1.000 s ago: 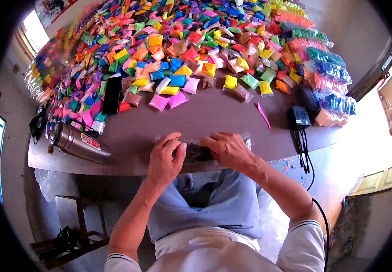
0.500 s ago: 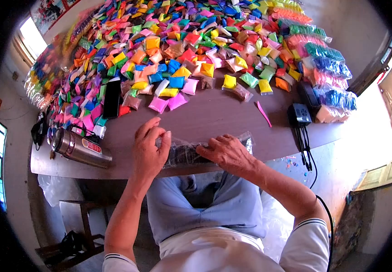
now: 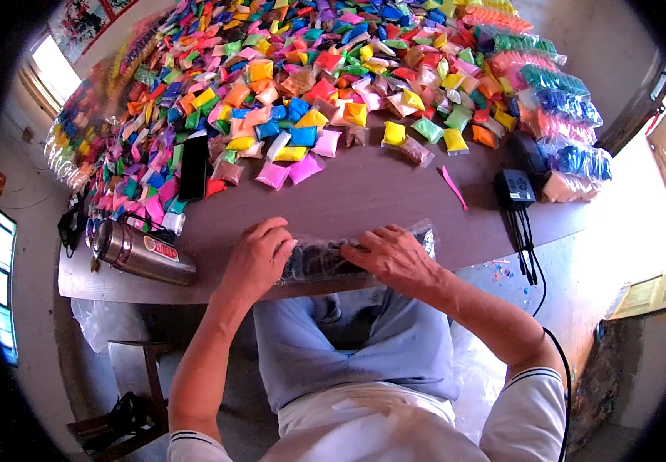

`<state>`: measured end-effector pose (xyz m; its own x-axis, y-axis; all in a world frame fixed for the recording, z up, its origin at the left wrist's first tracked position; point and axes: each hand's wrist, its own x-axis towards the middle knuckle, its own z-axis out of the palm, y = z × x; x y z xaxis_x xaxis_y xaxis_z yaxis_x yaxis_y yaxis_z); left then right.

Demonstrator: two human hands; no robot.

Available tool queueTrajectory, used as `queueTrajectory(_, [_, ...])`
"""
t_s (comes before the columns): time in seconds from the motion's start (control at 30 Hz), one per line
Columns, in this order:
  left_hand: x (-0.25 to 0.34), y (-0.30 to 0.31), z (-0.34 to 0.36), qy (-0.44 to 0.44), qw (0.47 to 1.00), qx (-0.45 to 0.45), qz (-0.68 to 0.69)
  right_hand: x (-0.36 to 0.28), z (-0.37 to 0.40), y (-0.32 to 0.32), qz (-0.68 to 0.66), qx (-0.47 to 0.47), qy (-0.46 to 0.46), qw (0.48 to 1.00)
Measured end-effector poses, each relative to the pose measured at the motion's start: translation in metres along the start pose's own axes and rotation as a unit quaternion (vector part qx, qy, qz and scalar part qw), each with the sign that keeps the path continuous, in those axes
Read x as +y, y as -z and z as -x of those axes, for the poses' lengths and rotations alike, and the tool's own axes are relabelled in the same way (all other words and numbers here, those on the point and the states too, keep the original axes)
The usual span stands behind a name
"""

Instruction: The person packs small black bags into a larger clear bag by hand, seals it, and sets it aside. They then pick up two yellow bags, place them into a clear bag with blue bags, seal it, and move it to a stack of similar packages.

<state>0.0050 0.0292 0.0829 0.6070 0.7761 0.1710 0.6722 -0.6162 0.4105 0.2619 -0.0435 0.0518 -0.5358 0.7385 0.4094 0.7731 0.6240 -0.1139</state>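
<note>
A clear plastic bag (image 3: 314, 260) with dark packets inside lies along the near edge of the table, in front of my body. My left hand (image 3: 258, 254) is at the bag's left end, its fingers bent and apart from the thumb, nothing visible between them. My right hand (image 3: 396, 258) lies over the right half of the bag, its curled fingers gripping the plastic from above. The bag's loose, crinkled right end (image 3: 425, 237) sticks out beyond that hand.
A large heap of small colourful packets (image 3: 302, 85) covers the back of the table. A steel flask (image 3: 144, 252) and a black phone (image 3: 193, 168) are on the left. Rightward are a pink plastic tool (image 3: 453, 188), a black adapter (image 3: 515, 188) with cables, and stacked bagged packets (image 3: 560, 112).
My left hand has turned inward and its raised fingers have lowered towards the bag's left end. My right hand stays on the bag. The whole view has shifted slightly.
</note>
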Motion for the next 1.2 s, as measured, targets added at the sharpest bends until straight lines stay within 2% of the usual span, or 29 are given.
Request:
queueTrajectory(0.23, [-0.009,-0.01,0.029,-0.046,0.998,0.029,-0.033,-0.005,0.003,-0.001,-0.004,-0.016,-0.034,0.999])
queueTrajectory(0.43, [-0.034,-0.041,0.082,0.012,0.994,0.074,-0.074,-0.005,0.004,-0.006,0.026,0.004,-0.028,0.999])
queueTrajectory(0.53, [-0.03,-0.041,0.092,0.005,0.995,0.079,-0.059,-0.007,0.003,-0.005,0.051,0.008,-0.022,0.998])
queueTrajectory(0.63, [-0.024,-0.026,0.079,0.021,0.994,0.102,0.015,-0.006,0.002,-0.006,0.039,0.011,-0.016,0.999])
queueTrajectory(0.7, [-0.016,-0.016,0.063,0.026,0.985,0.16,0.055,-0.005,0.002,-0.005,0.034,0.004,-0.015,0.999])
queueTrajectory(0.73, [-0.017,-0.014,0.054,0.026,0.985,0.161,0.054,-0.005,0.002,-0.005,0.029,-0.002,-0.016,0.999])
queueTrajectory(0.83, [-0.027,-0.016,0.033,0.127,0.974,0.141,0.12,-0.004,0.004,-0.007,0.026,0.001,-0.019,0.999])
queueTrajectory(0.87, [-0.028,-0.017,0.031,0.127,0.975,0.141,0.118,-0.004,0.003,-0.007,0.025,0.003,-0.019,0.999])
queueTrajectory(0.93, [-0.031,-0.02,0.027,0.256,0.95,0.093,0.156,-0.005,0.004,-0.005,0.044,-0.011,-0.028,0.999])
queueTrajectory(1.07, [-0.048,-0.038,0.033,0.257,0.945,0.114,0.165,-0.004,0.005,-0.006,0.031,-0.011,-0.033,0.999])
queueTrajectory(1.13, [-0.052,-0.041,0.035,0.195,0.958,0.156,0.139,-0.005,0.004,-0.006,0.016,0.011,-0.03,0.999])
queueTrajectory(1.17, [-0.054,-0.038,0.035,0.198,0.958,0.156,0.137,-0.005,0.004,-0.006,0.013,0.012,-0.028,0.999])
queueTrajectory(1.2, [-0.051,-0.033,0.032,0.197,0.952,0.101,0.213,-0.005,0.004,-0.004,0.012,0.012,-0.027,0.999])
